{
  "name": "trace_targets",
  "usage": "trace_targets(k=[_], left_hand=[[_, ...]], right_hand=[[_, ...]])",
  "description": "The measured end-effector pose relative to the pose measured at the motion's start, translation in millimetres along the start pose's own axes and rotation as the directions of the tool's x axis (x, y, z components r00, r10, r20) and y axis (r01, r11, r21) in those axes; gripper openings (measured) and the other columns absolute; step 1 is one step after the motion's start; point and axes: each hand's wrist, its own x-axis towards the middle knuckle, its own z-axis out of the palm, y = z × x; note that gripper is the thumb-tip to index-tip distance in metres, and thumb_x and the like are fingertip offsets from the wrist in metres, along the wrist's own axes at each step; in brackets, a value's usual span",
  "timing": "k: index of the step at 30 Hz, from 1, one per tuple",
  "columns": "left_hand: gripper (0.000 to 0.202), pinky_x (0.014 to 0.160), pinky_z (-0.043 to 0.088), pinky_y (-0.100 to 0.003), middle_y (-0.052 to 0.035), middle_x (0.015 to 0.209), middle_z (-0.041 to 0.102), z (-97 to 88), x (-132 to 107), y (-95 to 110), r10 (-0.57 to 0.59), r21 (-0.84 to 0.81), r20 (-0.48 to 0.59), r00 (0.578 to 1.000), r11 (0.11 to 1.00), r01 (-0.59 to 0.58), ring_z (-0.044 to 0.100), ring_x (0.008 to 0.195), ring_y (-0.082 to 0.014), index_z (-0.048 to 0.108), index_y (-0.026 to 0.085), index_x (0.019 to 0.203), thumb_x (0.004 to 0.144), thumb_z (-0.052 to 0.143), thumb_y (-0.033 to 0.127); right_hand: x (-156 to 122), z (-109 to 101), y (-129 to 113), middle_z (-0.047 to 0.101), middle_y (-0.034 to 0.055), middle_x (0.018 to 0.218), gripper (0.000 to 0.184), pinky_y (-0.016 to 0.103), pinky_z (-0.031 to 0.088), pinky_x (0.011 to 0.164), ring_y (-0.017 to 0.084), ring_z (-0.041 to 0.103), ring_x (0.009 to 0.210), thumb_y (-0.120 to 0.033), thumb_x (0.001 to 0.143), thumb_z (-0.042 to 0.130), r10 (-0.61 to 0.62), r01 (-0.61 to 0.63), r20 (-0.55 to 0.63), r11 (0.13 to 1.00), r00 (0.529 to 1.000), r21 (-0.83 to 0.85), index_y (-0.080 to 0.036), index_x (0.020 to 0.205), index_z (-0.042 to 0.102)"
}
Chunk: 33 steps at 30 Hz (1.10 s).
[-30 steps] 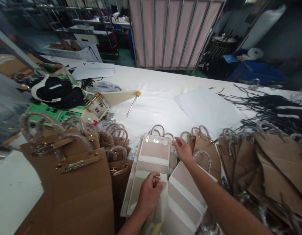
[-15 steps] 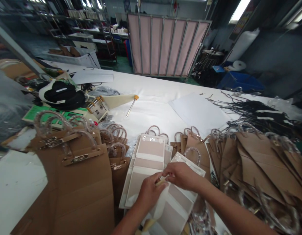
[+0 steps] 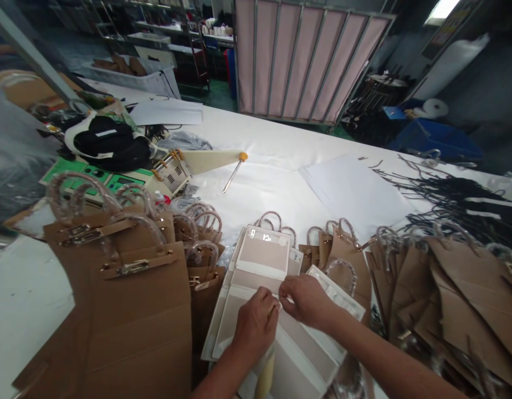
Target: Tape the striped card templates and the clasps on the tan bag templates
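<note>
Two pale cream and beige bag panels lie in front of me. One bag panel (image 3: pixel 264 249) has small metal fittings at its top edge; the other, tilted bag panel (image 3: pixel 310 346) is partly covered by my arms. My left hand (image 3: pixel 258 321) is closed, pinching a pale yellow strip (image 3: pixel 265 377) that hangs below it. Close to its right, my right hand (image 3: pixel 306 299) has its fingers curled together over the panels. Whatever lies between those fingertips is hidden.
Brown bags (image 3: pixel 143 316) with wrapped handles stand at left, and more brown bags (image 3: pixel 459 282) lie at right. Behind them are a screwdriver (image 3: pixel 234 174), a green-topped machine (image 3: pixel 129 182), white sheets (image 3: pixel 356 188) and black cords (image 3: pixel 451 191) on the white table.
My hands were together at the strip; a small gap now shows between them. My left hand has closed and turned, and the yellow strip hangs beneath it. The view has shifted slightly left.
</note>
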Motion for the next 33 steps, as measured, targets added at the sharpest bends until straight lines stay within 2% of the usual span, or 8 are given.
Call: trace_targets(k=[4, 7, 9, 16, 20, 25, 28, 33], left_hand=[[0.022, 0.081, 0.043, -0.03, -0.0041, 0.095, 0.06, 5.6, -0.5, -12.5, 0.084, -0.083, -0.001, 0.996, 0.993, -0.084, 0.06, 0.089, -0.018, 0.063, 0.021, 0.091, 0.099, 0.043, 0.021], [0.019, 0.079, 0.043, -0.03, -0.0032, 0.089, 0.059, 17.6, -0.5, -30.5, -0.052, -0.227, -0.061, 0.997, 0.973, 0.037, 0.059, 0.087, -0.0181, 0.059, 0.02, 0.086, 0.098, 0.045, 0.023], [0.018, 0.077, 0.042, -0.03, -0.0025, 0.085, 0.058, 24.8, 1.5, -45.2, -0.164, -0.293, -0.096, 0.982, 0.947, 0.13, 0.058, 0.084, -0.0185, 0.057, 0.02, 0.081, 0.097, 0.048, 0.025], [0.018, 0.076, 0.041, -0.029, -0.001, 0.082, 0.059, 29.1, 8.1, -69.4, -0.261, -0.36, -0.068, 0.963, 0.907, 0.22, 0.058, 0.082, -0.0178, 0.057, 0.02, 0.08, 0.095, 0.052, 0.027], [0.02, 0.076, 0.04, -0.029, -0.0004, 0.081, 0.058, 31.0, 7.5, -70.6, -0.255, -0.365, -0.066, 0.965, 0.906, 0.215, 0.057, 0.081, -0.0172, 0.058, 0.02, 0.079, 0.096, 0.052, 0.028], [0.017, 0.076, 0.04, -0.028, 0.0, 0.082, 0.059, 34.0, 10.0, -71.5, -0.251, -0.374, -0.063, 0.966, 0.903, 0.21, 0.058, 0.081, -0.0166, 0.058, 0.02, 0.08, 0.096, 0.053, 0.026], [0.016, 0.076, 0.041, -0.027, -0.0001, 0.081, 0.059, 32.6, 11.8, -68.7, -0.261, -0.381, -0.064, 0.963, 0.898, 0.218, 0.058, 0.081, -0.0166, 0.058, 0.02, 0.079, 0.094, 0.054, 0.025], [0.018, 0.075, 0.041, -0.028, 0.0003, 0.079, 0.058, 31.8, 11.6, -67.0, -0.282, -0.409, -0.054, 0.958, 0.881, 0.236, 0.056, 0.079, -0.0165, 0.057, 0.02, 0.076, 0.093, 0.054, 0.026]], right_hand=[[34.5, 13.3, 29.2, 0.071, 0.0034, 0.081, 0.017, 0.028, 0.041, 0.069, 0.018, 0.063, 0.074, -0.026, 0.086, 0.054, 0.221, -0.182, -0.129, 0.947, 0.967, 0.266, -0.02, 0.079, 0.069], [73.0, 18.2, 49.5, 0.071, 0.0028, 0.079, 0.024, 0.027, 0.044, 0.069, 0.017, 0.062, 0.073, -0.039, 0.085, 0.057, 0.388, -0.207, -0.155, 0.74, 0.909, 0.64, -0.019, 0.082, 0.069], [101.5, 21.4, 57.0, 0.073, 0.0028, 0.081, 0.031, 0.027, 0.046, 0.069, 0.017, 0.062, 0.073, -0.046, 0.082, 0.06, 0.457, -0.192, -0.171, 0.644, 0.873, 0.741, -0.018, 0.085, 0.071], [166.4, 35.5, 64.8, 0.07, 0.001, 0.071, 0.025, 0.028, 0.039, 0.063, 0.017, 0.059, 0.067, -0.042, 0.078, 0.063, 0.534, -0.297, -0.19, 0.692, 0.824, 0.658, -0.021, 0.082, 0.076], [173.2, 42.7, 63.5, 0.07, 0.0003, 0.077, 0.019, 0.029, 0.034, 0.062, 0.017, 0.056, 0.067, -0.04, 0.079, 0.065, 0.567, -0.364, -0.232, 0.739, 0.79, 0.567, -0.026, 0.085, 0.077], [177.9, 49.7, 66.9, 0.071, -0.0002, 0.079, 0.036, 0.028, 0.035, 0.063, 0.019, 0.059, 0.07, -0.039, 0.082, 0.066, 0.638, -0.412, -0.335, 0.732, 0.694, 0.542, -0.026, 0.115, 0.07], [176.9, 48.0, 72.2, 0.069, 0.0023, 0.077, 0.031, 0.029, 0.038, 0.064, 0.02, 0.06, 0.07, -0.041, 0.086, 0.059, 0.669, -0.399, -0.335, 0.695, 0.664, 0.598, -0.021, 0.107, 0.071], [165.9, 48.8, 72.7, 0.067, -0.0001, 0.078, 0.041, 0.028, 0.043, 0.068, 0.019, 0.061, 0.072, -0.04, 0.08, 0.065, 0.531, -0.27, -0.357, 0.775, 0.769, 0.572, -0.021, 0.117, 0.067]])
